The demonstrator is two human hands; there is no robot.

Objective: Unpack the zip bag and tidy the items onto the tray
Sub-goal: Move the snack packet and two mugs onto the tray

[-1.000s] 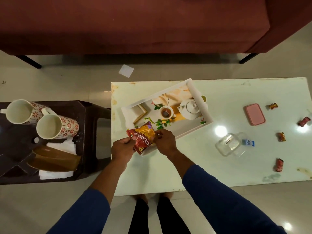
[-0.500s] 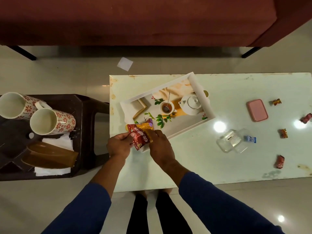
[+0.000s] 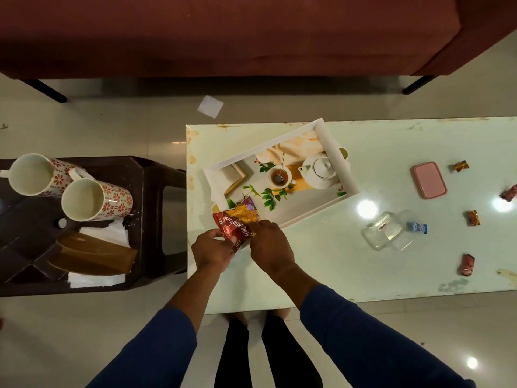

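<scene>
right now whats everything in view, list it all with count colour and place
snack packet: 1, red and yellow, at the tray's near corner, held by both hands
tray: 1, white rim with tea print, left part of table
table: 1, pale, centre right
zip bag: 1, clear, on table right of tray
pink box: 1, on table, far right
wrapped sweets: 4, red and gold, table's right end
mugs: 2, white with red flowers, on dark stool, left
sofa: 1, maroon, top
hands: left, right, blue sleeves

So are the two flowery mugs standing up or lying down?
Lying down. Both mugs rest on their sides on the dark stool, with their open mouths showing.
</scene>
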